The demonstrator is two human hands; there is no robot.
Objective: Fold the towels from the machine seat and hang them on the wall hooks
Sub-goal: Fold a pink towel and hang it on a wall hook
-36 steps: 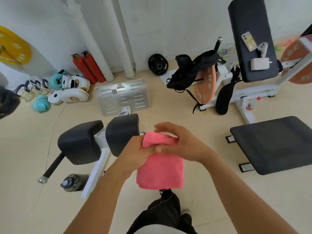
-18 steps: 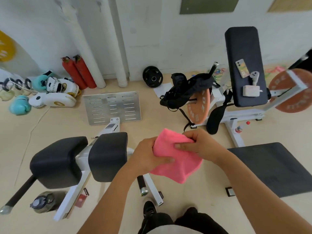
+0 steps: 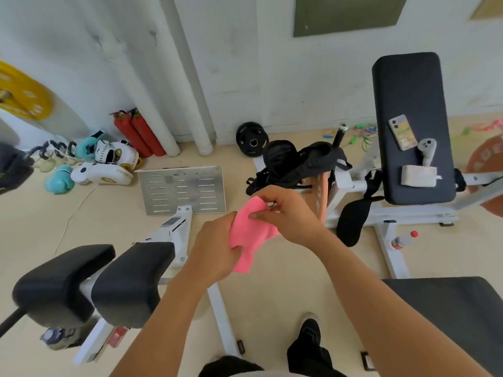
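Note:
A folded pink towel [image 3: 251,235] hangs in the air in front of me, held by both hands. My left hand [image 3: 215,248] grips its left edge with curled fingers. My right hand [image 3: 285,213] pinches its upper right part between thumb and fingers. On the upright black bench pad [image 3: 411,104] at the right lies a folded grey-white towel [image 3: 418,175], beside a phone [image 3: 402,131] and a grey controller [image 3: 427,151]. No wall hooks are in view.
Black roller pads [image 3: 95,281] of a white machine stand at lower left, a black seat [image 3: 460,317] at lower right. A black bag [image 3: 296,161] hangs on a plate bar. A metal footplate [image 3: 185,189], boxing gloves [image 3: 103,167] and red extinguishers [image 3: 136,131] lie by the wall.
The view has tilted up toward the wall. Both hands have raised the pink towel and gathered it smaller, with my right hand now pinching its upper part.

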